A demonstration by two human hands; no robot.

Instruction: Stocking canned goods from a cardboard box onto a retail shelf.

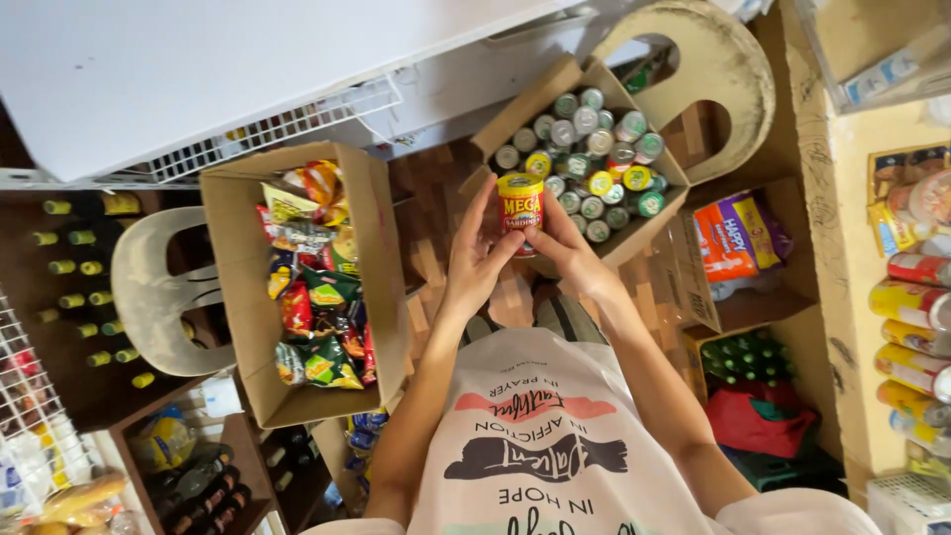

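Held can (520, 202): red label, yellow band at top and bottom, yellow lettering, gold lid. Box of cans (584, 163): plain brown cardboard, can tops mostly silver-grey, a few yellow, a few green. Snack box (230, 287): brown cardboard; packets inside mixed red, green, yellow, orange. Two plastic chairs (149, 297): cream, dirty. Floor (431, 213): brown wood-block parquet pattern. Shirt (540, 446): white, black lettering, one red and one black brush-stroke patch. Box at right (738, 238): orange-red and purple packs. Crate bottles (748, 357): green caps. Left bottles (69, 267): yellow-green caps on a dark shelf. Right shelf cans (916, 307): yellow and red labels. Wall (852, 258): pale yellow.
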